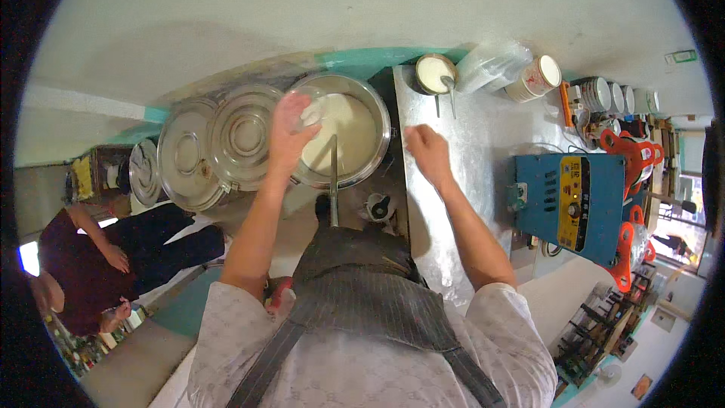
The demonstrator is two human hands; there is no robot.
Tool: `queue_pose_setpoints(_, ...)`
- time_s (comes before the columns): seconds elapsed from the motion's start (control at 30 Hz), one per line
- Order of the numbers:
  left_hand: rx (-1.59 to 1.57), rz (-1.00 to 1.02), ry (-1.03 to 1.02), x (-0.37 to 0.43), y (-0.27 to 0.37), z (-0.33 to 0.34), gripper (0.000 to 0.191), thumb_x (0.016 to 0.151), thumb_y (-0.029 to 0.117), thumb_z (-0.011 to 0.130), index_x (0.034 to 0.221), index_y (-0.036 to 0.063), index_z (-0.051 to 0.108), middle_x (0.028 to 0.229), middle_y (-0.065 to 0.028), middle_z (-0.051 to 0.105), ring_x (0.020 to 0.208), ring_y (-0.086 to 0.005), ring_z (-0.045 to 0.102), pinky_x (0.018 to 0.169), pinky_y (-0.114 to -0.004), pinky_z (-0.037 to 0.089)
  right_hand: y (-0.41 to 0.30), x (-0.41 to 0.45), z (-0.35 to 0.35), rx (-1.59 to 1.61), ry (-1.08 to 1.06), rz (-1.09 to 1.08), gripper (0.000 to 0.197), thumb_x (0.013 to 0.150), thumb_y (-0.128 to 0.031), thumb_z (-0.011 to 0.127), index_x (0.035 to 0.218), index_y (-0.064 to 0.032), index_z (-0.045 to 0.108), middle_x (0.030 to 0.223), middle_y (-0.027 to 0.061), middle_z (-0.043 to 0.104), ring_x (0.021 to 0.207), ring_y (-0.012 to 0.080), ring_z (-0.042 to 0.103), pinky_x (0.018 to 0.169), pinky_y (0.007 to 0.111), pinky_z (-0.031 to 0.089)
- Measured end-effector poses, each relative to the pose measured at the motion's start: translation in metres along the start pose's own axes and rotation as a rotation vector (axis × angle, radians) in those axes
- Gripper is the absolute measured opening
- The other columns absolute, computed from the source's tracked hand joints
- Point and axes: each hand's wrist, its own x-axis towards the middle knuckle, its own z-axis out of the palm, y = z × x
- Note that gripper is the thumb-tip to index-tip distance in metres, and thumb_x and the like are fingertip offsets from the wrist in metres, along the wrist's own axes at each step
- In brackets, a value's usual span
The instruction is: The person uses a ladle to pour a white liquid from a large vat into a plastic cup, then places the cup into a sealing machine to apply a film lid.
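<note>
Over a wide steel pot (387,130), my left hand (291,130) is wrapped around a clear plastic bowl (317,101) with something white in it. The pot holds a pale, creamy white liquid (354,130). A long metal handle (334,187) rises out of the liquid toward my body. My right hand (429,153) is curled, fingers drawn in, above the left edge of a steel table (476,136). Nothing shows between its fingers.
Steel lids (247,136) overlap left of the pot. On the table are a small pan (436,75) with white contents and a ladle (450,90), plastic bags (493,65), stacked tubs (532,79) and a blue machine (538,198). Another person (96,260) is at the left.
</note>
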Motion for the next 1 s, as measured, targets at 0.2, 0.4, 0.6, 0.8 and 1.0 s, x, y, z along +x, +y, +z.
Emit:
queue_pose_setpoints(0.2, 0.016, -0.108, 0.234, -0.048, 0.025, -0.071, 0.071, 0.079, -0.010, 0.066, 0.143, 0.0051, 0.038, 0.138, -0.0121, 0.050, 0.130, -0.0238, 0.047, 0.104, -0.036, 0.042, -0.050, -0.093, 0.096, 0.730, -0.639, 0.754, 0.055, 0.093, -0.052, 0.061, 0.105, 0.0016, 0.056, 0.078, 0.0112, 0.061, 0.065, 0.0216, 0.063, 0.057, 0.032, 0.057)
queue_pose_setpoints(0.4, -0.160, -0.096, 0.271, -0.078, 0.011, -0.096, 0.071, 0.080, -0.010, 0.064, 0.144, 0.0051, 0.036, 0.138, -0.0116, 0.050, 0.131, -0.0241, 0.047, 0.104, -0.036, 0.042, -0.032, -0.083, 0.148, 0.881, -0.561, 0.822, 0.027, 0.099, -0.024, 0.054, 0.095, 0.0029, 0.054, 0.073, 0.0119, 0.058, 0.058, 0.0189, 0.055, 0.052, 0.035, 0.049)
queue_pose_setpoints(0.6, -0.157, -0.109, 0.271, -0.095, 0.007, -0.118, 0.072, 0.079, -0.009, 0.064, 0.144, 0.0049, 0.036, 0.138, -0.0112, 0.049, 0.131, -0.0235, 0.046, 0.105, -0.036, 0.041, -0.068, -0.105, 0.088, 0.092, -0.526, 0.515, 0.022, 0.089, -0.010, 0.055, 0.070, 0.0026, 0.055, 0.057, 0.0071, 0.054, 0.043, 0.0186, 0.050, 0.040, 0.034, 0.038)
queue_pose_setpoints(0.8, -0.193, -0.056, 0.258, -0.098, 0.002, -0.125, 0.072, 0.079, -0.007, 0.065, 0.144, 0.0041, 0.036, 0.136, -0.0114, 0.049, 0.129, -0.0235, 0.047, 0.106, -0.037, 0.039, -0.064, -0.148, 0.030, -0.559, -0.389, 0.086, 0.022, 0.087, -0.009, 0.054, 0.105, 0.0044, 0.054, 0.080, 0.0270, 0.065, 0.068, 0.0393, 0.067, 0.058, 0.047, 0.053)
queue_pose_setpoints(1.0, -0.176, -0.054, 0.258, -0.097, 0.005, -0.125, 0.072, 0.080, -0.006, 0.066, 0.144, 0.0033, 0.036, 0.136, -0.0125, 0.049, 0.130, -0.0242, 0.047, 0.107, -0.037, 0.038, -0.085, -0.184, 0.003, -0.668, -0.330, 0.075, 0.040, 0.085, -0.011, 0.059, 0.121, 0.0027, 0.050, 0.086, 0.0309, 0.064, 0.081, 0.0479, 0.064, 0.074, 0.053, 0.052)
